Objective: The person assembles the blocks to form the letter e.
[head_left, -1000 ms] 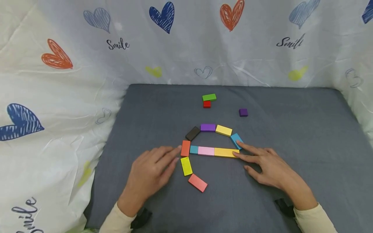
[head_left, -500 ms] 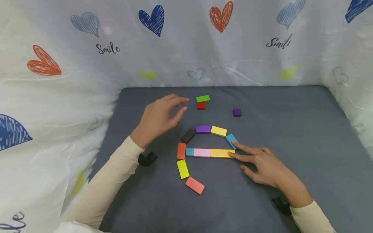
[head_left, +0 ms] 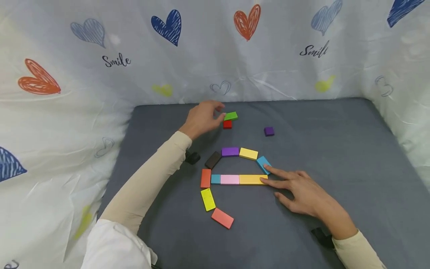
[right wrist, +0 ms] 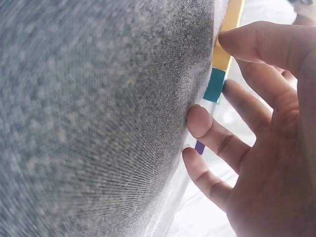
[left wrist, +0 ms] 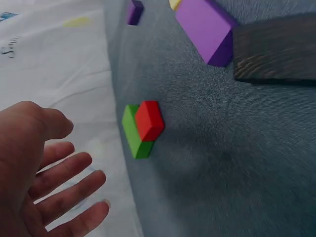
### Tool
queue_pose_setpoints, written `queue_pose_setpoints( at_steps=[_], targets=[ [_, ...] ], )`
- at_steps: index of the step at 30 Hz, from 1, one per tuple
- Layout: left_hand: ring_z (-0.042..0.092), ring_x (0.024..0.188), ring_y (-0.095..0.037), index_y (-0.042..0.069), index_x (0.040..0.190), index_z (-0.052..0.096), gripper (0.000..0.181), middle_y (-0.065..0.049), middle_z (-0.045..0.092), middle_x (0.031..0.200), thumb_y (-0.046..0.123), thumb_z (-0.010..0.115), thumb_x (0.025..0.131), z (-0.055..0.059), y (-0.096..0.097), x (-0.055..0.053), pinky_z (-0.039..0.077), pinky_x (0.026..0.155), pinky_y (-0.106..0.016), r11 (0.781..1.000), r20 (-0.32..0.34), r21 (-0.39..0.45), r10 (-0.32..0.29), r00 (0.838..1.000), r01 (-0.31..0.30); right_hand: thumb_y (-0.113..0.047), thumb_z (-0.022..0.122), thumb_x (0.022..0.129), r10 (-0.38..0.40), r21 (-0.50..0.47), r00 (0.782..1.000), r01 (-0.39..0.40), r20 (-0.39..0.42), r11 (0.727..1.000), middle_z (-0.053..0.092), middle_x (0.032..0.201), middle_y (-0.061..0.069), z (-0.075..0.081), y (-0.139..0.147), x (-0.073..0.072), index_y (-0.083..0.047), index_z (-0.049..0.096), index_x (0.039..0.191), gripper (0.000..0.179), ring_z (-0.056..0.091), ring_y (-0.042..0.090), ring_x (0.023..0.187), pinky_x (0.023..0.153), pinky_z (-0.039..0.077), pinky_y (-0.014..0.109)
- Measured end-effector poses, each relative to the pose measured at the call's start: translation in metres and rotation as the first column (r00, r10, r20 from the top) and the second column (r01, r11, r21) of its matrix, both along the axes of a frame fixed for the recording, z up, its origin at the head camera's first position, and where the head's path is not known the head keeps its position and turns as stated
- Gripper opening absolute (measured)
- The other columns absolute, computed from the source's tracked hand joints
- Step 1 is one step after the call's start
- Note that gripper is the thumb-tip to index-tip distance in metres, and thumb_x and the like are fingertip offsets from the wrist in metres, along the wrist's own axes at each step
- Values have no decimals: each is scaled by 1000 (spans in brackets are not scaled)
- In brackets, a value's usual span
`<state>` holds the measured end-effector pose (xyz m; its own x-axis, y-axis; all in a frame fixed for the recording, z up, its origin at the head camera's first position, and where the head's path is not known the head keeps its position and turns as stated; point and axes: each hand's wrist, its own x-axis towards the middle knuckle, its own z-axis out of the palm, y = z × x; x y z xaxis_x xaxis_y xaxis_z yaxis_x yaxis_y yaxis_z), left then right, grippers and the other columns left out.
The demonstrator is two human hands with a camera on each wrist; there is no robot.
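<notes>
My left hand (head_left: 204, 118) reaches to the far side of the mat, its thumb tip right at the left end of a green block (head_left: 231, 116). Against that block sits a small red block (left wrist: 150, 121). The left wrist view has the fingers spread, nothing between them. With extended fingers, my right hand (head_left: 302, 192) touches the blue block (head_left: 263, 164) and the right end of the long yellow-orange block (head_left: 250, 179). That block continues a row with a pink block (head_left: 230, 179) and a small teal block (head_left: 215, 179).
An arc of dark brown (head_left: 213, 160), purple (head_left: 230, 151) and pale yellow (head_left: 248, 153) blocks curves above the row. Orange-red (head_left: 206, 178), bright yellow (head_left: 208, 199) and coral (head_left: 222, 218) blocks run down its left. A dark purple block (head_left: 269, 131) lies apart on the grey mat (head_left: 336, 149).
My left hand has gone from beside the orange-red block up and away to the green block. The right hand keeps its place on the blocks. The head view has shifted slightly.
</notes>
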<state>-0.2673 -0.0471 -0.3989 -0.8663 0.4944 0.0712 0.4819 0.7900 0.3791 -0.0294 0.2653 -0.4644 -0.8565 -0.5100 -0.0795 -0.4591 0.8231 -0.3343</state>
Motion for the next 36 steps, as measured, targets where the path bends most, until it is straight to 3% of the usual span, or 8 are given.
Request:
queue_pose_setpoints(
  at_steps=[7,11,18,23,27,30,32,36],
  targets=[
    [70,112,-25,17,143,67,49,-3,69,135,45,63,103,-16,34,-21,58,86,-49,983,15,-177,45,999,-42,-34,72,100,-2,-8,1000,2,-16,1000,31,172,-11,-1,1,1,-45,52,154,59,58,26,139,107,41,63],
    [68,100,-26,15,134,70,46,-7,67,123,47,64,103,-22,41,-27,58,82,-49,967,33,-248,70,997,-60,-34,71,100,-1,-10,1000,1,-21,1000,31,172,-12,-1,-1,-1,-45,52,154,58,59,25,137,107,42,61],
    [65,91,-22,17,118,76,38,-3,67,109,49,69,99,-32,52,-35,56,82,-45,955,52,-283,101,994,-83,-35,73,99,-18,-1,1000,18,-7,1000,32,171,-13,0,1,-1,-44,54,152,57,59,23,137,107,42,58],
    [62,82,-20,17,96,73,21,-1,65,92,38,73,98,-37,68,-41,54,74,-42,947,29,-313,79,996,-66,-34,74,98,-30,-6,1000,30,0,1000,32,171,-14,0,2,1,-43,55,152,57,59,22,137,107,42,58],
    [60,75,-20,17,84,69,20,-1,62,83,32,72,97,-41,75,-41,52,71,-42,949,-17,-315,27,999,-31,-34,74,98,-32,-7,999,32,0,999,32,171,-14,0,2,1,-44,55,152,58,59,22,137,106,42,58],
    [60,79,-19,18,90,73,19,0,63,87,34,72,98,-43,77,-39,52,82,-44,951,-48,-309,-13,999,-3,-34,74,98,-30,-7,1000,30,2,1000,33,170,-14,0,2,1,-44,55,152,58,59,22,137,106,42,58],
    [61,83,-18,19,103,78,19,0,67,94,37,72,99,-43,76,-38,51,88,-46,957,-67,-290,-37,997,16,-34,74,98,-28,-7,1000,28,3,1000,33,170,-14,0,2,1,-44,55,152,58,59,23,137,106,42,59],
    [61,90,-16,20,128,76,35,1,70,112,41,71,100,-32,76,-35,51,89,-44,977,-124,-205,-89,988,62,-34,74,98,-24,-7,1000,24,0,1000,33,170,-13,-1,3,0,-44,55,152,58,59,23,136,106,43,59]
  ],
)
